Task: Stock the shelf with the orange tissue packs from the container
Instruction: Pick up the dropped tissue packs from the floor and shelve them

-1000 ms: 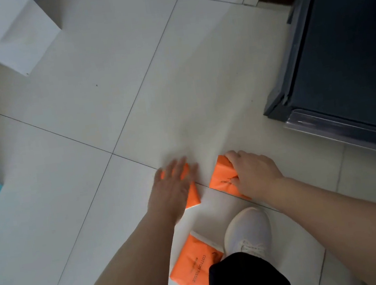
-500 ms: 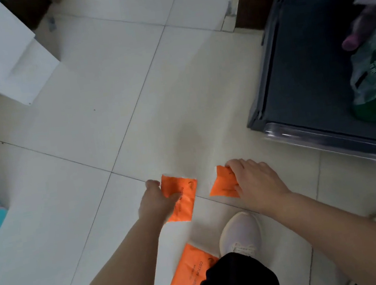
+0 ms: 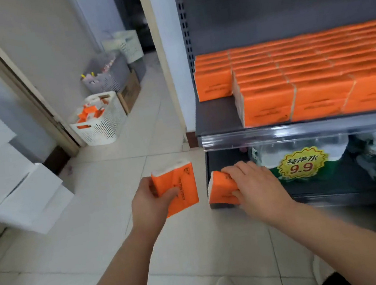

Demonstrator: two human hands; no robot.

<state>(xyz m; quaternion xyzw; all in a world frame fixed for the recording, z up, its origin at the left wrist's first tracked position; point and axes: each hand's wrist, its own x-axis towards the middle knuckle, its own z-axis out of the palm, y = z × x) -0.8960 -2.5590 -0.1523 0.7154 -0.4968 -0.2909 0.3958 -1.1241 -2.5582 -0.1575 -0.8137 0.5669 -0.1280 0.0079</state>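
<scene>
My left hand (image 3: 150,202) grips an orange tissue pack (image 3: 181,188) held above the tiled floor. Just to its right, my right hand (image 3: 252,183) holds a second orange tissue pack (image 3: 221,189) in front of the shelf unit's lower level. The dark shelf (image 3: 215,120) above them carries rows of stacked orange tissue packs (image 3: 305,72), with a bare strip at its front left. A white slotted basket (image 3: 105,126) with more orange packs stands on the floor at the back left.
Bottled water packs with a yellow 9.9 price tag (image 3: 303,162) fill the bottom level. White boxes (image 3: 6,180) are stacked at the left. Grey and white baskets (image 3: 110,74) and a cardboard box line the back wall by a doorway. My shoe shows at the bottom.
Both hands lifted their packs off the floor and rose toward the shelf. The view swung up from the floor to the shelf; the third pack by my shoe is out of sight.
</scene>
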